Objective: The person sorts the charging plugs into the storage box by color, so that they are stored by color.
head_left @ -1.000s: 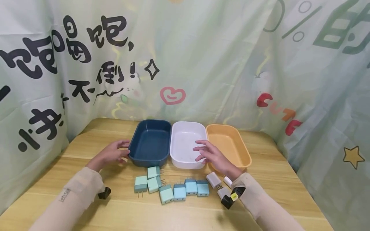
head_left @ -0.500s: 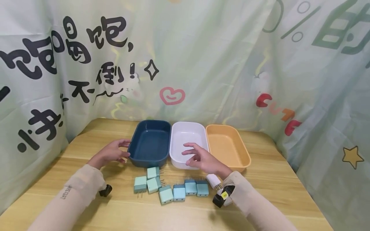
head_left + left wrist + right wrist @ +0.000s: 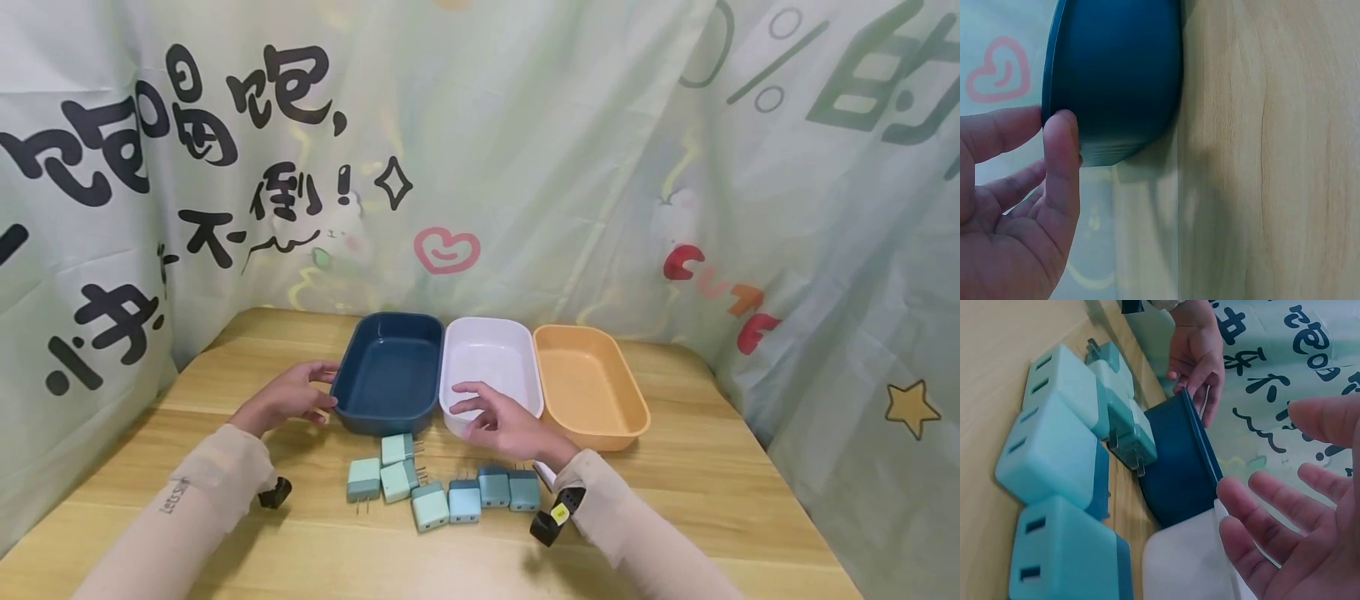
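My left hand (image 3: pixel 298 396) is at the left side of a dark blue tray (image 3: pixel 390 412); its thumb and index fingertip touch the rim, as the left wrist view also shows. My right hand (image 3: pixel 504 423) hovers over the front of the white tray (image 3: pixel 491 346), holding nothing, fingers loosely bent and spread apart in the right wrist view. Below the trays lie several two-tone USB wall chargers: pale green ones (image 3: pixel 431 506) at left, blue ones (image 3: pixel 464 502) toward the middle. Part of a white charger (image 3: pixel 546 476) shows beside my right wrist, which hides the rest.
A yellow-orange tray (image 3: pixel 592 383) stands right of the white one, the three trays side by side. They sit on a wooden table (image 3: pixel 697 467). A printed cloth (image 3: pixel 525 167) hangs behind and at both sides.
My right hand has moved left and toward me, from the white tray's right side to its front, and the right wrist now covers most of the white chargers. My left hand stays at the blue tray.
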Tool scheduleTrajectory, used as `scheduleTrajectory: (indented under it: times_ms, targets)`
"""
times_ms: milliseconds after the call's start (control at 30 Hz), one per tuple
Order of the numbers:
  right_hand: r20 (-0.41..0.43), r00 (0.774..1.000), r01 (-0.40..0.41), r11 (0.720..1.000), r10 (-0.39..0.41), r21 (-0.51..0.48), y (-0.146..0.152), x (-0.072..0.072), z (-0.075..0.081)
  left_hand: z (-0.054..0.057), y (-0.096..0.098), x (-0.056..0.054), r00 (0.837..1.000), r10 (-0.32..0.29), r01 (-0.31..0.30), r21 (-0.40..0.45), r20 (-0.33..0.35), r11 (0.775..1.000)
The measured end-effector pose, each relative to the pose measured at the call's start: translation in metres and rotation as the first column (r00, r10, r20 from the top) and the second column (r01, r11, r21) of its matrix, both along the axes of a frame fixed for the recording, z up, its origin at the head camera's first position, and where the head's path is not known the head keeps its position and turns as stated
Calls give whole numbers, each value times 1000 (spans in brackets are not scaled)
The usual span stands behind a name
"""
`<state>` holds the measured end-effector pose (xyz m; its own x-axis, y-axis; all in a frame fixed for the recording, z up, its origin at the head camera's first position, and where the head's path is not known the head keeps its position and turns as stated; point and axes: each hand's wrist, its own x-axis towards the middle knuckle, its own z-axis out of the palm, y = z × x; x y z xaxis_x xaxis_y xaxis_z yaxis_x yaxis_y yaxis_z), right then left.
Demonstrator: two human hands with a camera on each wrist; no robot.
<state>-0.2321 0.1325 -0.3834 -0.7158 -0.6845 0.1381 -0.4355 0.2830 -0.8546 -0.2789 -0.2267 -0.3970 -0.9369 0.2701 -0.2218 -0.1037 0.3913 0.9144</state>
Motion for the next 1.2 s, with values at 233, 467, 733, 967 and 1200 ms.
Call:
scheduleTrajectory:
  times_ms: [233,467,733,967,1200]
  targets:
    - [15,1000,-19,998,18,52,-12,2,-10,-1,0,0,1000,-8,8,18,-4,1000]
    - [-6,999,-44,994,45,103,-23,4,-21,-2,-1,-1,1000,-11,12,37,-13,999]
    - [-18,997,-68,980,73,187,-33,5,-24,0,2,0,1000,0,0,11,9,1000]
    - [21,997,-80,971,77,227,-42,7,-30,-1,1,1,1000,0,0,-9,14,1000]
    - [45,995,-92,960,83,263,-47,8,-31,-1,2,1,1000,0,0,-14,12,1000]
